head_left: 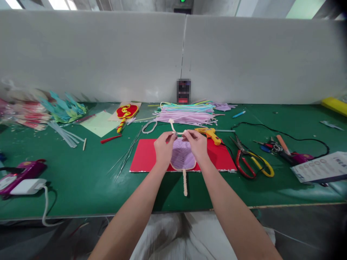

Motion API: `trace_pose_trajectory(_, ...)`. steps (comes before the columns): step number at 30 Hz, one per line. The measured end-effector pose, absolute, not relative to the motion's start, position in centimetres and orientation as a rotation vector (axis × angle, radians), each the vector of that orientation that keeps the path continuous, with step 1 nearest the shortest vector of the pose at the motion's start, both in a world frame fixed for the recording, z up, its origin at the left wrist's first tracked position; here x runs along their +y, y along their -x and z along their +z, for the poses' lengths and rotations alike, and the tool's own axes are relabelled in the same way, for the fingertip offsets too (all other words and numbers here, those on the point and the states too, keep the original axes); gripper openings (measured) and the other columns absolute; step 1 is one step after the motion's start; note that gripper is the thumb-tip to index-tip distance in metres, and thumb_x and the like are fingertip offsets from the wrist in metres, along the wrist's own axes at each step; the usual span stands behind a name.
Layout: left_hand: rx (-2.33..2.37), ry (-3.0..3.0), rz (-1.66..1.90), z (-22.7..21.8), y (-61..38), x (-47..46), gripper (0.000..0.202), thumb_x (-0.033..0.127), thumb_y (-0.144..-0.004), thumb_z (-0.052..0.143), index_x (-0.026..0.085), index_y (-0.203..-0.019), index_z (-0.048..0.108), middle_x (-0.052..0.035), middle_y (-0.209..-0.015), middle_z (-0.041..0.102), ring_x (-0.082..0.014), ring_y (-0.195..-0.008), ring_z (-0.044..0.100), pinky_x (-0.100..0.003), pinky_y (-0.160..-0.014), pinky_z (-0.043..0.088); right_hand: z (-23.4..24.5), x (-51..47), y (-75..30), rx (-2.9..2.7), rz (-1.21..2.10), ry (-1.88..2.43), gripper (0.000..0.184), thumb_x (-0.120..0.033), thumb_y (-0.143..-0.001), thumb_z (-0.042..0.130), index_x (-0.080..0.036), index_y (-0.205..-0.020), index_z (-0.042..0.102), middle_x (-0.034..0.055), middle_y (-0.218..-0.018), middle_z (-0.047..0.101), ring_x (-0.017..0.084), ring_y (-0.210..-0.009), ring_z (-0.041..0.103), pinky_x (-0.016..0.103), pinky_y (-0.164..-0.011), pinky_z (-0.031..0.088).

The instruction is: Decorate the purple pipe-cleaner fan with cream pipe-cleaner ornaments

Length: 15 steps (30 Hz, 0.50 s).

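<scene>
My left hand (165, 146) and my right hand (196, 144) face each other over a red board (146, 155). Between their pinched fingertips runs a cream pipe cleaner (171, 125), its bent free end sticking up at the left. Below it lies a purple fan (182, 157) with a cream rim and a twisted cream handle (185, 184) that reaches past the board's front edge. My hands cover the fan's upper sides. Just beyond my right hand, a yellow hot glue gun (210, 135) rests on the board's back edge.
Bundled pastel pipe cleaners (187, 115) lie behind the board, with a red and yellow fan (127, 112) to their left. Scissors (252, 160), keys (273, 147) and a black cord are on the right. A purple power strip (24, 175) with a white charger sits at the left.
</scene>
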<state>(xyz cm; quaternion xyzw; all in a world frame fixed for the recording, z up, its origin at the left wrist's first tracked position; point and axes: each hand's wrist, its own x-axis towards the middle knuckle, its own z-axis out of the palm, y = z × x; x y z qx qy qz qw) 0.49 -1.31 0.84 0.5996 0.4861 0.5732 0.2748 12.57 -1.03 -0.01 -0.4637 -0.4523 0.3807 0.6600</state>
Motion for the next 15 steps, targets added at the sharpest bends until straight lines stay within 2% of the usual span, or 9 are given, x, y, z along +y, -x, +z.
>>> trace_pose_trajectory(5, 1.389, -1.519, 1.540, 0.7, -0.3, -1.1, 0.016, 0.031, -0.077, 0.055, 0.018, -0.078, 0.063, -0.0003, -0.068, 0.065, -0.0123, -0.063, 0.061, -0.022, -0.062, 0.047, 0.4, -1.9, -12.3, -1.240, 0.629, 1.100, 0.021, -0.041, -0.075, 0.056, -0.022, -0.078, 0.065, 0.0010, -0.071, 0.063, 0.014, -0.062, 0.060, 0.026, -0.064, 0.047)
trace_pose_trajectory(15, 1.373, -1.547, 1.560, 0.2, -0.4, -0.9, 0.018, 0.031, -0.075, 0.057, 0.018, -0.084, 0.063, -0.0032, -0.079, 0.066, -0.0134, -0.071, 0.062, -0.025, -0.069, 0.048, 0.2, -2.3, -12.2, -1.558, 0.384, 1.105, 0.022, -0.035, -0.084, 0.045, -0.023, -0.085, 0.064, 0.0045, -0.081, 0.060, 0.016, -0.076, 0.055, 0.029, -0.074, 0.045)
